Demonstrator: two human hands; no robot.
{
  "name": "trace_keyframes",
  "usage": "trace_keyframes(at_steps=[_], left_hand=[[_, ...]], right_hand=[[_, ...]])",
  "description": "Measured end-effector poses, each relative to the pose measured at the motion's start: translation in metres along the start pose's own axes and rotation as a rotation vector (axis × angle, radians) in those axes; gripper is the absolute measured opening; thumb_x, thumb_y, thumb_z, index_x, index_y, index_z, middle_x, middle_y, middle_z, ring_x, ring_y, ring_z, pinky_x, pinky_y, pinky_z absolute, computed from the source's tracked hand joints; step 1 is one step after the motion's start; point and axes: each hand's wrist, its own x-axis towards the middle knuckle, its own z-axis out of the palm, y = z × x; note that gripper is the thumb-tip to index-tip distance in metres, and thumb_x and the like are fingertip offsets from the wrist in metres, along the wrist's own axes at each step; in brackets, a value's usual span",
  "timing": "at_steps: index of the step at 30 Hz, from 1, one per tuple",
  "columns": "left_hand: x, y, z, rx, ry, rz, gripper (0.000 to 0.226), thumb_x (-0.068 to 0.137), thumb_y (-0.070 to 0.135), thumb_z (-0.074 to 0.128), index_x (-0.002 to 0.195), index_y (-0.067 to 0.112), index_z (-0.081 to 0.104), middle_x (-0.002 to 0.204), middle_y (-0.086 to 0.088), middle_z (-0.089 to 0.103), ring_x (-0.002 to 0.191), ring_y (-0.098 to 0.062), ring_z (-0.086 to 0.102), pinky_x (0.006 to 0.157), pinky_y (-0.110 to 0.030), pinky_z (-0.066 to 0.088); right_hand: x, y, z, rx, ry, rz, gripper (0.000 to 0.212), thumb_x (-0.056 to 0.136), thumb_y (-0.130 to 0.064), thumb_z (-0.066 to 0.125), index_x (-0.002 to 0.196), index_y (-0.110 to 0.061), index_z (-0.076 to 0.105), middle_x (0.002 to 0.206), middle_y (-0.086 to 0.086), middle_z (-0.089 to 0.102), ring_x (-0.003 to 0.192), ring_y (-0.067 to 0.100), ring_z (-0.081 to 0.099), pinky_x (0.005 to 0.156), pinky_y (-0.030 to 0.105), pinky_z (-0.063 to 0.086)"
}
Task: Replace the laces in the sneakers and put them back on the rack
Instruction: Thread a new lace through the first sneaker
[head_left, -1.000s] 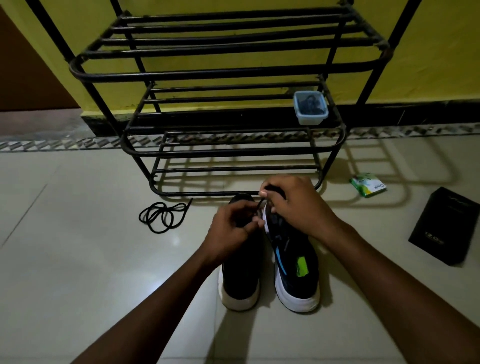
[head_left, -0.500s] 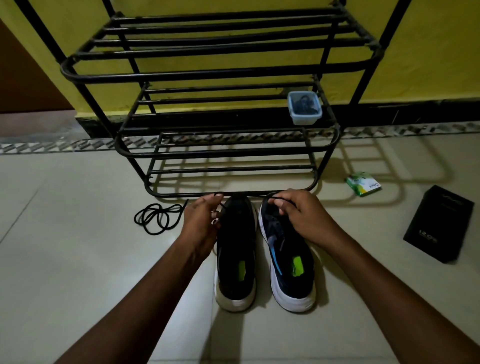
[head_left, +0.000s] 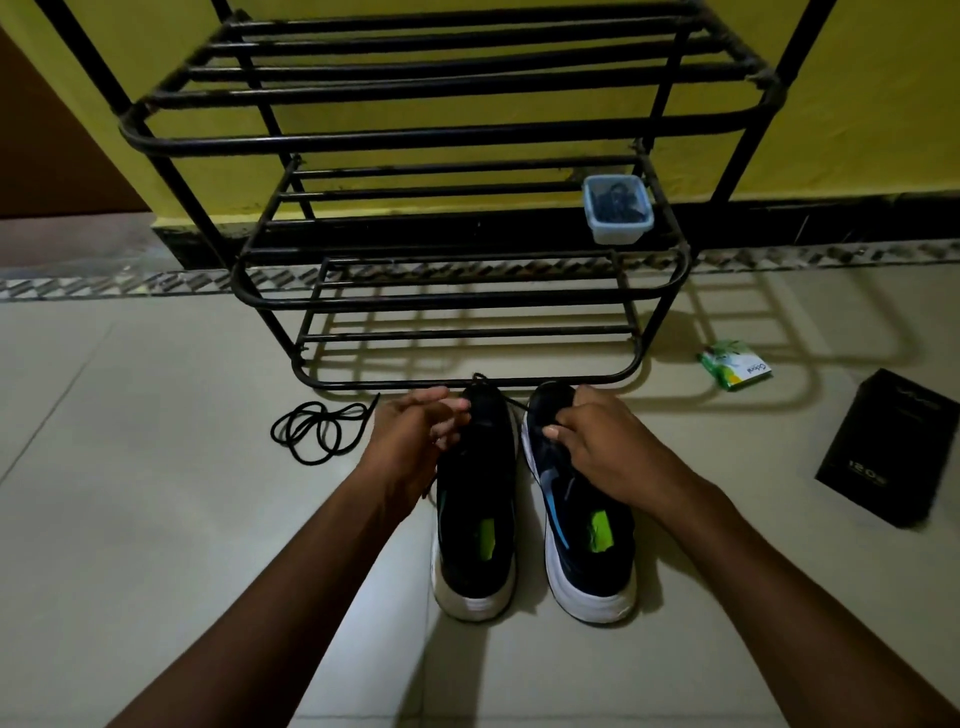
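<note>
Your 2 sneakers, the left sneaker and the right sneaker, stand side by side on the floor, toes just short of the rack. Your left hand and right hand are both curled at the toe ends, pinching a black lace that crosses the gap between the shoes. A loose lace lies coiled left of your left hand (a small lidded tub sits on the rack's middle shelf), with a green packet and a black box toward the floor's right edge.
</note>
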Motion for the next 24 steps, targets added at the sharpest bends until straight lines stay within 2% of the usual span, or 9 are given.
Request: trace_keyframes(at_steps=[4,6,7,9,12,14,18,22,24], left_hand=[[-0.021,-0.021,-0.008,0.289,0.084,0.096,0.029,0.086,-0.010,0.063,0.112,0.004,0.064,0.098,-0.016,0.068,0.082,-0.021,0.064,0.061,-0.025,0.051],[-0.030,-0.034,-0.011,0.444,0.071,0.142,0.033,0.081,-0.014,0.065,0.105,0.008,0.065,0.092,-0.009,0.067,0.081,-0.020,0.066,0.063,-0.026,0.057],[-0.032,-0.040,-0.014,0.529,0.065,0.172,0.035,0.078,-0.013,0.070,0.102,0.012,0.066,0.091,-0.006,0.066,0.081,-0.019,0.066,0.066,-0.028,0.059],[-0.032,-0.048,-0.017,0.751,0.081,0.257,0.036,0.073,0.000,0.081,0.099,0.020,0.066,0.092,0.003,0.066,0.081,-0.012,0.064,0.071,-0.023,0.055],[-0.033,-0.048,-0.020,0.947,0.133,0.351,0.028,0.077,0.015,0.083,0.100,0.019,0.066,0.094,0.010,0.065,0.083,-0.001,0.060,0.065,-0.008,0.041],[-0.032,-0.048,-0.022,0.970,0.150,0.392,0.021,0.081,0.018,0.081,0.098,0.019,0.070,0.091,0.010,0.067,0.083,-0.001,0.061,0.063,-0.008,0.040],[-0.032,-0.047,-0.024,0.894,0.178,0.399,0.006,0.086,0.019,0.077,0.091,0.021,0.075,0.082,0.011,0.071,0.077,0.001,0.065,0.063,-0.010,0.046],[-0.028,-0.045,-0.030,0.725,0.164,0.292,0.004,0.087,0.016,0.075,0.085,0.019,0.076,0.077,0.005,0.075,0.076,-0.009,0.072,0.070,-0.026,0.058],[-0.024,-0.044,-0.033,0.682,0.131,0.242,0.007,0.088,0.013,0.073,0.084,0.017,0.076,0.075,0.001,0.075,0.074,-0.015,0.072,0.065,-0.030,0.057]], right_hand=[[0.000,-0.013,-0.003,0.288,0.047,-0.019,0.031,0.097,-0.010,0.058,0.067,-0.003,0.056,0.067,0.003,0.056,0.063,0.007,0.058,0.061,0.025,0.041],[-0.002,-0.019,0.001,0.495,0.035,0.023,0.024,0.095,0.004,0.055,0.072,0.005,0.062,0.064,0.003,0.061,0.054,-0.004,0.059,0.057,0.011,0.044],[-0.002,-0.022,0.004,0.554,0.043,0.036,0.022,0.094,0.006,0.055,0.075,0.004,0.066,0.066,0.005,0.065,0.053,-0.005,0.059,0.057,0.011,0.046],[0.000,-0.023,0.012,0.617,0.090,0.059,0.022,0.092,0.005,0.058,0.079,-0.003,0.073,0.067,0.005,0.068,0.055,0.001,0.063,0.059,0.020,0.054],[0.005,-0.025,0.022,0.656,0.148,0.079,0.022,0.092,0.000,0.063,0.080,-0.014,0.075,0.066,0.001,0.071,0.059,0.012,0.070,0.064,0.033,0.061],[0.007,-0.025,0.028,0.639,0.176,0.087,0.023,0.092,-0.005,0.066,0.079,-0.022,0.073,0.069,-0.001,0.073,0.062,0.011,0.072,0.066,0.035,0.062],[0.011,-0.030,0.036,0.732,0.178,0.149,0.021,0.088,-0.002,0.071,0.074,-0.017,0.073,0.070,0.006,0.074,0.065,0.016,0.074,0.069,0.040,0.062],[0.013,-0.038,0.042,0.816,0.160,0.172,0.022,0.082,0.004,0.075,0.068,-0.011,0.070,0.069,0.011,0.073,0.065,0.023,0.075,0.070,0.046,0.063],[0.015,-0.041,0.046,0.806,0.142,0.169,0.016,0.079,0.004,0.078,0.071,-0.007,0.070,0.070,0.010,0.074,0.066,0.021,0.075,0.071,0.042,0.063]])
